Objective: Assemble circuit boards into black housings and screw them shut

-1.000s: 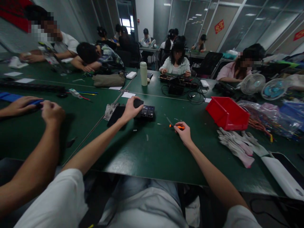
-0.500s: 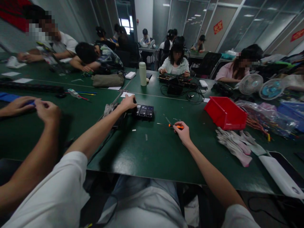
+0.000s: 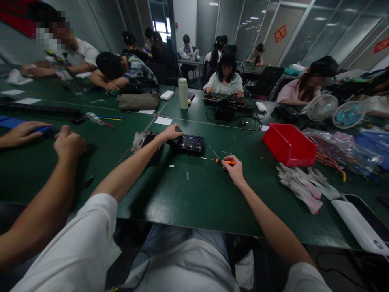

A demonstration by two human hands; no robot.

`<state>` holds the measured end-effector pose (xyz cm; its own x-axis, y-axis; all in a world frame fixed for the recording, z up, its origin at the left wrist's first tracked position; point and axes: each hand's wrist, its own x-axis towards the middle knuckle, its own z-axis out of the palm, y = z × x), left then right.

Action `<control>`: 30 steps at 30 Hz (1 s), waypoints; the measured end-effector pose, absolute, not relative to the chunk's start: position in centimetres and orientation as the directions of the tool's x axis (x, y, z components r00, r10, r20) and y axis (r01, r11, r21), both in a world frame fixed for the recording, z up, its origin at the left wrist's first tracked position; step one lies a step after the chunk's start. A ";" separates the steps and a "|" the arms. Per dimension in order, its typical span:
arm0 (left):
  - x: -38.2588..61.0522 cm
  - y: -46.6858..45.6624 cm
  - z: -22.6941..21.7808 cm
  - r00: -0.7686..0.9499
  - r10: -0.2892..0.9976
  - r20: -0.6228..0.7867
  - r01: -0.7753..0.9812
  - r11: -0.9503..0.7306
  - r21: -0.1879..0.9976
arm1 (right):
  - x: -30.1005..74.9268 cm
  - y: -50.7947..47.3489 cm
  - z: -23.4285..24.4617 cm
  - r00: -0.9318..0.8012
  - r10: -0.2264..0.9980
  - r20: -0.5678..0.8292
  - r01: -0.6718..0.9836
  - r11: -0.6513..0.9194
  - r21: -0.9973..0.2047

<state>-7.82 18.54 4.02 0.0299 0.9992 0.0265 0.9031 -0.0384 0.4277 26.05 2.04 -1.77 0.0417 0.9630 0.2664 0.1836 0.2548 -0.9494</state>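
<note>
My left hand (image 3: 169,133) reaches far across the green table (image 3: 206,194) and grips the left end of a black device with several keys (image 3: 189,144). A dark flat object (image 3: 148,142) lies just left of that device under my forearm. My right hand (image 3: 234,169) rests on the table to the right, its fingers closed on a small orange-handled screwdriver (image 3: 224,161) whose thin shaft points left toward the device.
A red bin (image 3: 290,145) stands at the right, with pale work gloves (image 3: 304,184) in front of it and a white box (image 3: 360,227) nearer the edge. A co-worker's hands (image 3: 68,142) work at my left. A white bottle (image 3: 183,93) and cables lie farther back, with seated people.
My left hand came down from a lifted black piece onto the keyed device, which has slid slightly right. My right hand has stayed in place on the screwdriver.
</note>
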 end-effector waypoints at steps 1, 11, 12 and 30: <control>-7.7 18.6 4.0 0.037 0.999 0.027 0.904 -0.045 0.425 | 26.1 2.0 -1.8 0.044 0.963 0.265 0.188 0.252 -0.949; -8.1 18.2 4.1 -0.003 1.000 0.017 0.940 -0.002 0.342 | 26.1 1.9 -1.3 -0.007 0.959 0.283 0.309 0.272 -0.911; -8.0 18.2 4.1 -0.001 1.000 0.010 0.943 -0.002 0.332 | 26.0 1.9 -1.2 -0.022 0.954 0.298 0.332 0.288 -0.898; -7.0 18.3 3.8 0.195 0.975 -0.101 0.953 -0.165 0.253 | 25.6 1.1 -0.8 -0.187 0.915 0.359 0.443 0.404 -0.800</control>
